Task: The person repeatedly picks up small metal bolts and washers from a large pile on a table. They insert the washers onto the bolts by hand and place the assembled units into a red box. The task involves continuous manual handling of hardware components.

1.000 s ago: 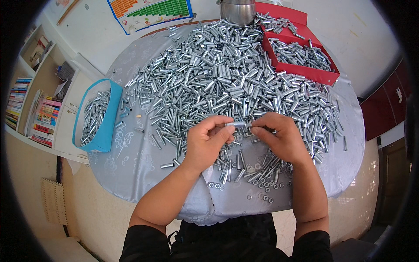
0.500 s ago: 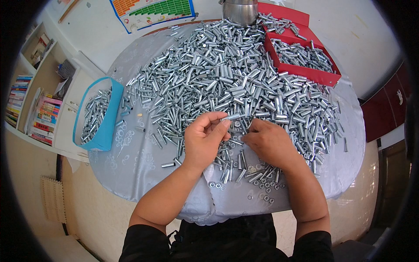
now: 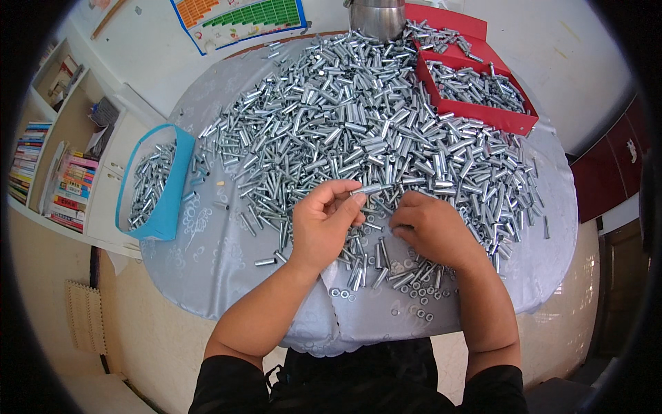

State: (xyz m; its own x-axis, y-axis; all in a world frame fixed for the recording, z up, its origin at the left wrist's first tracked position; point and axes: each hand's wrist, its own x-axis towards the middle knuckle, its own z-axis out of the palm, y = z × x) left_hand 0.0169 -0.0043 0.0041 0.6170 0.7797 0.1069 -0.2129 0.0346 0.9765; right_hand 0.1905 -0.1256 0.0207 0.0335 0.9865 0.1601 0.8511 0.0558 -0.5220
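My left hand (image 3: 324, 222) holds a short silver metal tube (image 3: 369, 188) by one end, its free end pointing right above the heap. My right hand (image 3: 429, 228) lies palm down with curled fingers on the near edge of the big pile of metal tubes (image 3: 358, 117), and I cannot see whether anything is in it. Small metal washers (image 3: 414, 298) lie scattered on the grey tablecloth (image 3: 221, 262) just in front of both hands.
A blue tray (image 3: 155, 183) with several tubes hangs off the table's left side. A red tray (image 3: 476, 83) of tubes sits at the back right, a steel pot (image 3: 376, 17) behind the pile. Bookshelves (image 3: 48, 165) stand at the left, a coloured chart (image 3: 238, 17) lies beyond the table.
My right hand let go of the tube's right end and dropped down onto the pile near the washers. My left hand kept the tube and barely moved.
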